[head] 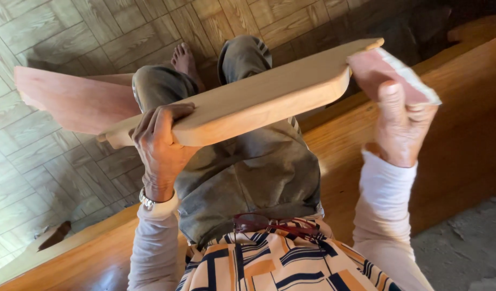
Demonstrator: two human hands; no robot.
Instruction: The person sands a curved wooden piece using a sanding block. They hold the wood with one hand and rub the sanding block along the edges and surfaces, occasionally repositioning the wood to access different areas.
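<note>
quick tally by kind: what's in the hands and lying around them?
Wooden boards: 2, pale board gripped by left hand, reddish board behind it
Sanding pads: 1, pink pad in right hand
Glasses: 1, red glasses
Wristwatches: 1, wristwatch
Benches: 1, wooden bench
Total: 6

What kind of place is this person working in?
Probably a home woodworking spot: the left hand steadies a shaped wooden board, the right hand presses a sanding block to its end, on a wooden bench.

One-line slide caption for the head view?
Left hand grips a wooden board across the lap; right hand presses a sanding block to its end.
</note>
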